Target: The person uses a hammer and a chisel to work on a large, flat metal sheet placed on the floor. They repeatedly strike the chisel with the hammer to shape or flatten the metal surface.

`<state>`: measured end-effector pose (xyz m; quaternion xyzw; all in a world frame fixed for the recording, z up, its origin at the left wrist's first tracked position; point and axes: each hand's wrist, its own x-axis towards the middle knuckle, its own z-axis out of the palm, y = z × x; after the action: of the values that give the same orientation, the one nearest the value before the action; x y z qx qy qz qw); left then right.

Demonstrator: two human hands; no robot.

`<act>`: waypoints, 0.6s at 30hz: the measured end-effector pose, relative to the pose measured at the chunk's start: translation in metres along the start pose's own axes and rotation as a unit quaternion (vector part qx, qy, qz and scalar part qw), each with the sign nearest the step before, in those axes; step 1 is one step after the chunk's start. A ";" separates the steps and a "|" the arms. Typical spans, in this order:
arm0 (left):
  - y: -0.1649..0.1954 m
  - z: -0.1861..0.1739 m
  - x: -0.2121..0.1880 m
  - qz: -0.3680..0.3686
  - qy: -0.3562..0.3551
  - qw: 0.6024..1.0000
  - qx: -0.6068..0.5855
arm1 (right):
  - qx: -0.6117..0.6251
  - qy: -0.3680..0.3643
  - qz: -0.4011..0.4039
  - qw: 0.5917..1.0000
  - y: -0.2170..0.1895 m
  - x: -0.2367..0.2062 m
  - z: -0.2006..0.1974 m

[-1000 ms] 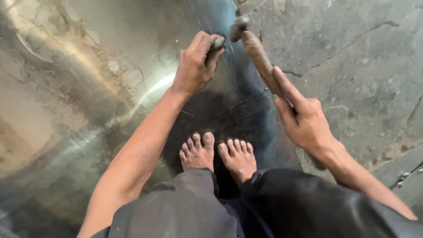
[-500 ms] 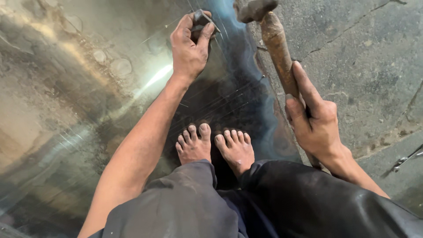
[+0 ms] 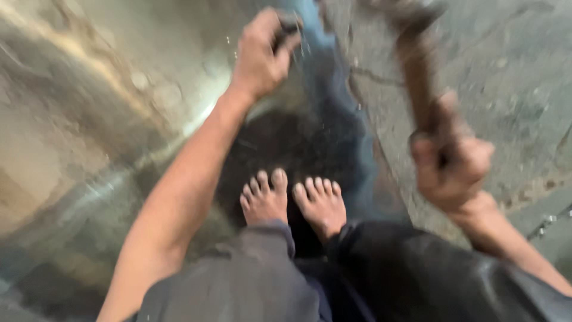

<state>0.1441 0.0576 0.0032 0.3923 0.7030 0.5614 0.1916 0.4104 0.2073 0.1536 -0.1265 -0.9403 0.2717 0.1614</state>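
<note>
My left hand (image 3: 262, 53) reaches forward and grips a small dark metal tool (image 3: 287, 30), a chisel or punch, set against the shiny metal sheet (image 3: 89, 119). My right hand (image 3: 453, 164) is closed around the wooden handle of a hammer (image 3: 417, 77); its dark head sits near the top edge and is smeared by motion blur. My two bare feet (image 3: 292, 203) rest on the dark part of the sheet between my arms. My knees in dark trousers fill the bottom of the view.
The curved, reflective metal sheet covers the left and middle. A cracked grey concrete floor (image 3: 512, 71) lies to the right. A small metal object (image 3: 551, 223) lies at the right edge.
The hammer has swung: its handle and my right hand are now blurred and the hand sits a little lower. My left hand stays on the small tool at the top.
</note>
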 end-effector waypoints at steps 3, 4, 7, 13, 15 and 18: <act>-0.008 0.001 0.002 -0.018 0.008 1.000 -0.017 | 0.135 -0.016 0.067 0.988 0.013 -0.017 -0.017; -0.010 0.001 0.003 0.012 0.014 1.000 -0.008 | 0.167 -0.010 0.072 0.983 0.018 -0.024 -0.021; -0.011 0.000 0.001 -0.045 -0.005 0.997 -0.058 | 0.242 -0.009 0.093 0.966 0.028 -0.042 -0.022; 0.010 -0.007 -0.003 0.102 -0.074 0.991 0.044 | 0.135 -0.068 0.087 0.985 0.029 -0.031 0.012; 0.015 -0.006 -0.002 0.101 -0.045 0.992 0.056 | -0.017 -0.145 0.076 0.986 0.026 -0.018 0.017; 0.014 -0.001 -0.002 0.086 0.018 0.996 0.035 | 0.123 -0.155 0.229 0.953 0.015 -0.009 0.012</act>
<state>0.1491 0.0560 0.0160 0.4473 0.6894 0.5578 0.1159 0.4169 0.2112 0.1339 -0.2739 -0.8590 0.4308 -0.0384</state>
